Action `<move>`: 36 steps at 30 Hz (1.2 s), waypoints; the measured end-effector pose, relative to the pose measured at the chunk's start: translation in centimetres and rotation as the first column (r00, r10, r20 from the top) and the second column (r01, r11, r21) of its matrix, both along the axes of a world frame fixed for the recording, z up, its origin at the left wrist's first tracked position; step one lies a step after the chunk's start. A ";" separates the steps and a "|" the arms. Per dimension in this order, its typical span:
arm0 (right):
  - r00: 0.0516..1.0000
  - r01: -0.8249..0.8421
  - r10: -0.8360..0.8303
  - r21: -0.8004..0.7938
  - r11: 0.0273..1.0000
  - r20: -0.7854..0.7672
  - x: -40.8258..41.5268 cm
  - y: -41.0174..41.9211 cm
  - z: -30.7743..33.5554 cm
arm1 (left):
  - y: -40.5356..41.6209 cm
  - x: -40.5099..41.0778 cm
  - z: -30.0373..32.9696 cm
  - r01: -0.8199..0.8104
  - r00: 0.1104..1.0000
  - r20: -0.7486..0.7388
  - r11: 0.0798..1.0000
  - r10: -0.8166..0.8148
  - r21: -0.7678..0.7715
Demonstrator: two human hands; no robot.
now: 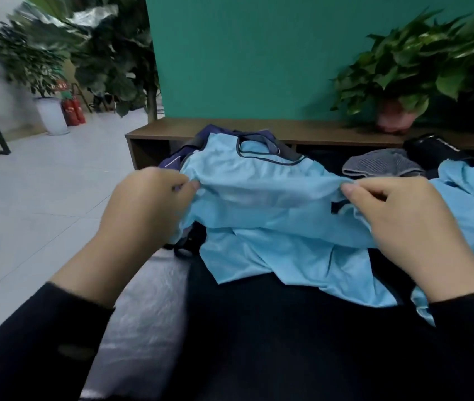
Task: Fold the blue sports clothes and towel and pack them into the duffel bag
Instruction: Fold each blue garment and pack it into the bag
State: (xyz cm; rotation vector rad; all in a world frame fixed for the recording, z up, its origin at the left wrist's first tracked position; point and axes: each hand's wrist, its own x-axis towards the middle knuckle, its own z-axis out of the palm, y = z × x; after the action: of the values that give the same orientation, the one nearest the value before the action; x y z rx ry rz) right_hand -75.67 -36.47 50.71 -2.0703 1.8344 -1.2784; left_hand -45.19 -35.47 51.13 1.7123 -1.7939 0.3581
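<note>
Light-blue sports shirt (264, 198) stretches crosswise between the hands, collar toward the wooden bench (302, 130). Left hand (146, 204) and right hand (397, 215) each pinch one side edge, equally near, so folding likely runs lengthwise.

The shirt (273, 195) is light blue with a dark navy trim at the collar. Behind it lies a navy garment (189, 149) with a thin white line. The folded cloth (383, 164) is grey with fine stripes. The wall (259, 53) is teal green, the shelf (259, 128) dark brown, and the sleeves (27, 342) black.
</note>
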 end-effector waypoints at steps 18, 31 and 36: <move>0.838 -0.252 0.416 0.426 0.869 -0.353 -3.0 0.3 -8.0 | -0.3 -1.7 -11.4 0.227 0.971 -0.125 0.952 -0.205 0.205; 0.983 0.044 -0.043 0.005 0.999 -0.177 -3.3 -0.1 -7.2 | 0.7 1.3 -7.6 -0.060 0.887 -0.460 0.997 0.034 -0.040; 0.958 -0.274 0.280 0.095 0.957 -0.057 -2.7 2.5 -5.8 | 2.7 0.2 -9.0 0.335 0.925 -0.205 0.941 -0.319 0.049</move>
State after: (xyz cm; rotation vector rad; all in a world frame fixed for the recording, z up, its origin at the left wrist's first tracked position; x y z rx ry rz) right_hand -78.35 -33.99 44.94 -2.2512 1.5227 -1.0507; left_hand -45.00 -32.76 42.17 1.4095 -1.9257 -0.0271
